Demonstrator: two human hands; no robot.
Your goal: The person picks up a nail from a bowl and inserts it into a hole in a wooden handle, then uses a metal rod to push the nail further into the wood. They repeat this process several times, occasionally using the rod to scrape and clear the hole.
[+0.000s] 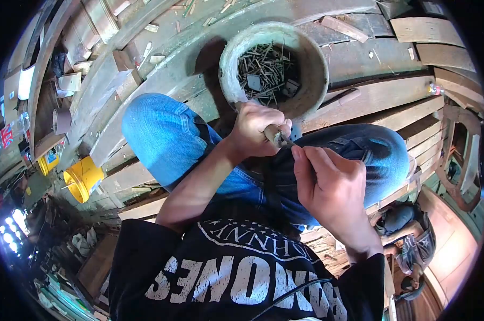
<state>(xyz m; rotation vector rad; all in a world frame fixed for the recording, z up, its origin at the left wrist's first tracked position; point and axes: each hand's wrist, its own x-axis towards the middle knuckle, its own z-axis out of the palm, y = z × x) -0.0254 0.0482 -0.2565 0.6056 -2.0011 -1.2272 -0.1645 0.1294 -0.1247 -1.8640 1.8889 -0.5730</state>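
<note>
My left hand (pixel 255 131) is closed around a wooden handle (pixel 274 134), probably of a hammer; its head is hidden. My right hand (pixel 327 184) pinches a thin dark nail (pixel 287 142) at the handle's end, and the two hands nearly touch. Both hover over my blue-jeaned knees (pixel 167 136). Just beyond them stands a round grey bowl (pixel 311 56) holding several dark nails (pixel 263 69).
I am crouched on weathered wooden planks (pixel 370 96) with wood scraps scattered about. Far below at left is a yellow bucket (pixel 81 179). Another person (pixel 408 241) is lower down at right, beside curved timber frames (pixel 461 160).
</note>
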